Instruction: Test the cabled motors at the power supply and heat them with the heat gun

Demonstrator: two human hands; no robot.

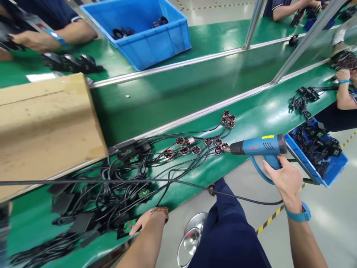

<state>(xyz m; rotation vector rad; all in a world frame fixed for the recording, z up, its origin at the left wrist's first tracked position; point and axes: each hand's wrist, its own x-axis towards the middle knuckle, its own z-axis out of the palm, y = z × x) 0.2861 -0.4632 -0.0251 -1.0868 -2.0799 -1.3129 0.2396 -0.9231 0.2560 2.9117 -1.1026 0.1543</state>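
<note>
Head view: heat gun [259,146] nozzle at the stators [218,143], right hand [288,176] nearer.
We are observing the right hand grasping the heat gun by its handle; the barrel is lying beyond the fist, its long axis running crosswise, its nozzle pointing leftward at the closest copper-wound stators. We are not confirming contact there. These stators are lying on the green bench [256,115], left of the right hand and farther out. The left hand [143,221] is resting low at the near edge, beside a circuit board [129,225]; we are unable to tell whether it is grasping anything.
</note>
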